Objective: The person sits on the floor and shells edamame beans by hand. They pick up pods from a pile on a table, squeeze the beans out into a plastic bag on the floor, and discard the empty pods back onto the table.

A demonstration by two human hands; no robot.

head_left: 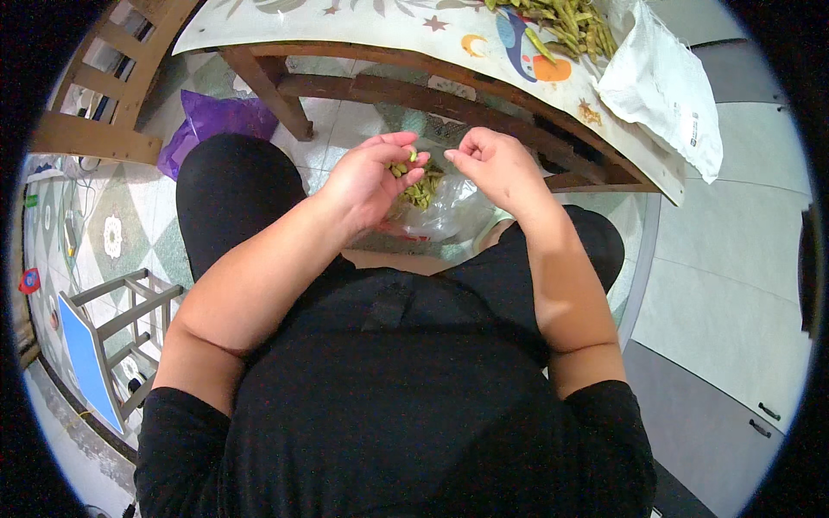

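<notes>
Left hand (373,177) pinches a small green bean pod piece (412,156); right hand (494,164) curls closed, empty, just beside, above a clear plastic bag (449,211) of pods.

Black short-sleeved top, black trousers or perhaps shorts, bare forearms

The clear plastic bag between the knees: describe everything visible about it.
The clear plastic bag is thin, crinkled and see-through, with shiny folds. It sits open between the seated person's knees, below the table edge. Inside lie green pod pieces, heaped near its top. The left hand and the right hand hover just above its mouth, the left pinching a small green piece; whether either touches the plastic cannot be told. Its lower part is hidden behind the person's legs.
</notes>
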